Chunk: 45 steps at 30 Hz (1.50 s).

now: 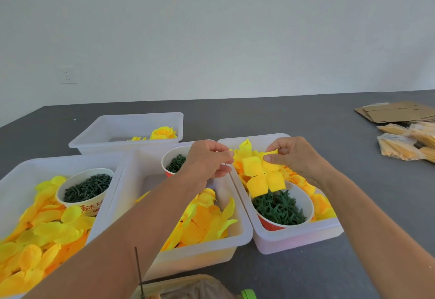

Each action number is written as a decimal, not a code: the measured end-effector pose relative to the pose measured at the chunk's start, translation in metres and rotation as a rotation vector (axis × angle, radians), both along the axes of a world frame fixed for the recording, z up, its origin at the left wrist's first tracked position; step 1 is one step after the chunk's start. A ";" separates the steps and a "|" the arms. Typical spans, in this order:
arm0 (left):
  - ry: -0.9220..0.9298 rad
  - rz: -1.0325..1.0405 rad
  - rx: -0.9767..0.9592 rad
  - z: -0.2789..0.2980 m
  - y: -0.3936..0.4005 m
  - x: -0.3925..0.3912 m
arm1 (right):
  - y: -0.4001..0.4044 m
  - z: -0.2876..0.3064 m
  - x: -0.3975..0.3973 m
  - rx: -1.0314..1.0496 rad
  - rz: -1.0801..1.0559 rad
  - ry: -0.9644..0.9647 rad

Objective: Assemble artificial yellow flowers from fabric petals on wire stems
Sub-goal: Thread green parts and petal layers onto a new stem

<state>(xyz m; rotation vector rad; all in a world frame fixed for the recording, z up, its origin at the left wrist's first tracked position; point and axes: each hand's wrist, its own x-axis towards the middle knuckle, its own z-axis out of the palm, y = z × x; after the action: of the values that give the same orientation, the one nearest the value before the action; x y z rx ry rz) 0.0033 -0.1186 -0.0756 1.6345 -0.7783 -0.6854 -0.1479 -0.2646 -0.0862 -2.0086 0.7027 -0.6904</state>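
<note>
Here, in the head view, our right hand (295,157) pinches a yellow petal piece (262,173) over the right tub (296,240); our left hand (207,160) pinches a thin wire stem (226,165) beside it. Fabric looks light, floppy, crinkled; we judge it best held near its centre.

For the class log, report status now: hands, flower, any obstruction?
Left hand pinching thin stem. Right hand pinching yellow petal piece above right tub. Nothing between hands.
</note>
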 end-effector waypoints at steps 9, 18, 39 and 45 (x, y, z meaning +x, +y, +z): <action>-0.162 -0.373 0.199 -0.003 -0.010 -0.010 | 0.008 -0.002 -0.009 0.031 0.206 -0.002; -0.063 -0.364 0.166 -0.003 -0.017 -0.008 | 0.002 -0.004 -0.012 0.117 0.066 0.009; 0.174 -0.226 0.018 -0.006 -0.022 -0.011 | 0.039 -0.020 -0.002 -0.173 0.214 0.005; 0.232 -0.165 0.013 -0.005 -0.021 -0.004 | 0.035 -0.018 -0.004 0.006 0.198 -0.152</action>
<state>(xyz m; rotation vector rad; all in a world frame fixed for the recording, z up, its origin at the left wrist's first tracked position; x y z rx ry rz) -0.0010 -0.1399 -0.0804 1.4804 -0.7446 -0.9803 -0.1518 -0.2298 -0.1042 -1.9641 0.4104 -0.7124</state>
